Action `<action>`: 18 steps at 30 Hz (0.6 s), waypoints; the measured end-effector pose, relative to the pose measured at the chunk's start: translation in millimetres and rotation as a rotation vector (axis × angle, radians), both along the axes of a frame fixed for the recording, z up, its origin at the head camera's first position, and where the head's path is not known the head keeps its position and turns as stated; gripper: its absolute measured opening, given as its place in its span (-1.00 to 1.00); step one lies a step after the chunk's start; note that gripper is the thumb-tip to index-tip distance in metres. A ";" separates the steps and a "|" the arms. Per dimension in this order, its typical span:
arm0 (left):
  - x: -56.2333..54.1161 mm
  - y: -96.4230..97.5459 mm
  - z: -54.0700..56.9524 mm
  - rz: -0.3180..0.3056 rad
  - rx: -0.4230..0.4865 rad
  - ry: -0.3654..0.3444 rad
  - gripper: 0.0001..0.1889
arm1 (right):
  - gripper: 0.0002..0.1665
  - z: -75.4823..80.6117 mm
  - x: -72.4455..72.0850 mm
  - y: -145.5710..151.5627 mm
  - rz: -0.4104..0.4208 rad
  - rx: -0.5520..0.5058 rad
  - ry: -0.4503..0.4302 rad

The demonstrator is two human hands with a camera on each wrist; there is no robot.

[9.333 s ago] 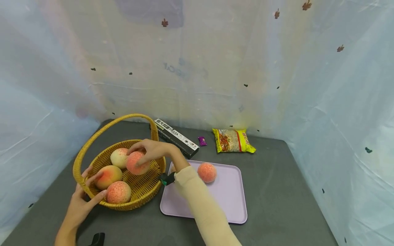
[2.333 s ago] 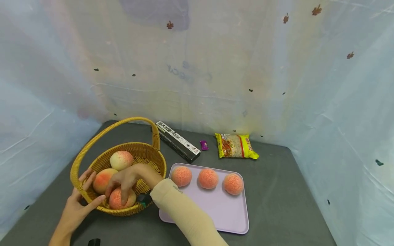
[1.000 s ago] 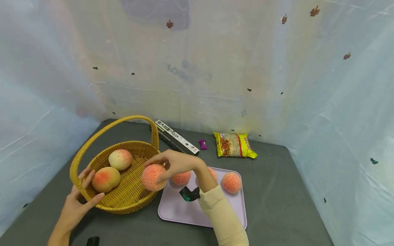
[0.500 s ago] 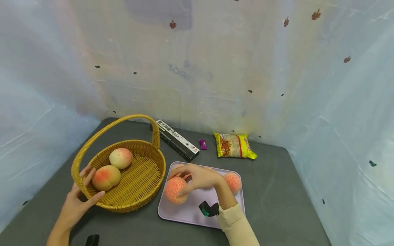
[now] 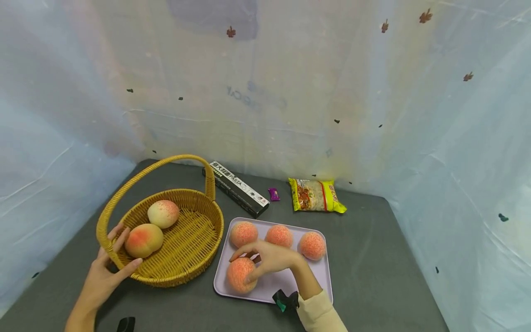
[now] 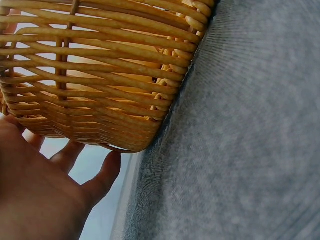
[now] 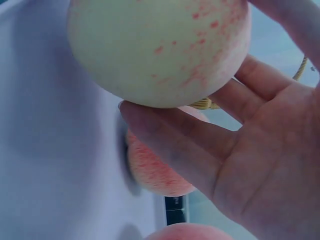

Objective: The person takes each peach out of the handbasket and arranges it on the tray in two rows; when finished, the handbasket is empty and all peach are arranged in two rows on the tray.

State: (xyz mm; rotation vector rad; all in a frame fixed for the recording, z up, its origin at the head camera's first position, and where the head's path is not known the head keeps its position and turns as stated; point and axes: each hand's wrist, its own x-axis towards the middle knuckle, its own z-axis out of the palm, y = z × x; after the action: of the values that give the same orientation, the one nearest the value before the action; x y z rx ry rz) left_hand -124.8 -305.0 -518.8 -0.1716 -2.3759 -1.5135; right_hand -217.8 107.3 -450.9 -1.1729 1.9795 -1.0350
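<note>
The room's basically just milky plastic sheeting (image 5: 290, 129), kinda wrinkled, with little brown and green leaf shapes (image 5: 425, 16) dotted on it, around a dark grey table (image 5: 373, 267) that looks plain from the head view but properly fuzzy in the left wrist one. Biggest thing on it is the yellow wicker basket (image 5: 188, 242) at 8 o'clock, round with a tall hoop handle; the left wrist view also shows gaps through its woven wall. Smooth lilac tray (image 5: 320, 275) with rounded corners sits at 6, long black pasta box (image 5: 236, 189) off its 11, shiny yellow food bag (image 5: 316, 195) past its 1. Left hand (image 5: 103, 279) grips the basket rim around its 8 o'clock. Right hand (image 5: 267, 258) has thumb and fingers round a peach (image 5: 240, 275) at the tray's 8, can't tell if it's touching down; it looks coral from above, but the right wrist view shows a pale, red-flecked side. Three more speckled peaches (image 5: 279, 236) are at the tray's 10, 12 and 2, and two paler ones (image 5: 144, 240) at the basket's 9 and 11. Smallest is a purple packet (image 5: 274, 194) past the tray's 12.
</note>
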 end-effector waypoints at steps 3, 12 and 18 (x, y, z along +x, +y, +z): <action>0.0 0.0 -0.1 0.004 -0.004 -0.002 -0.14 | -0.38 -5.8 1.6 0.1 -0.005 0.004 0.003; -0.4 -0.1 -0.6 0.008 -0.012 0.007 -0.13 | -0.38 -13.2 3.3 0.7 -0.010 -0.012 -0.015; 0.1 0.4 -0.1 0.008 -0.012 -0.001 -0.14 | -0.36 -14.9 3.7 0.2 -0.002 -0.021 -0.025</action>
State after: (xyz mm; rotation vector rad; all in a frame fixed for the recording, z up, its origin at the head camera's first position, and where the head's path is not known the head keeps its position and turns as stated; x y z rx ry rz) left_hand -124.7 -304.6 -518.9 -0.1636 -2.3843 -1.4964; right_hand -214.0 107.5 -465.8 -1.1643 1.9554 -1.0680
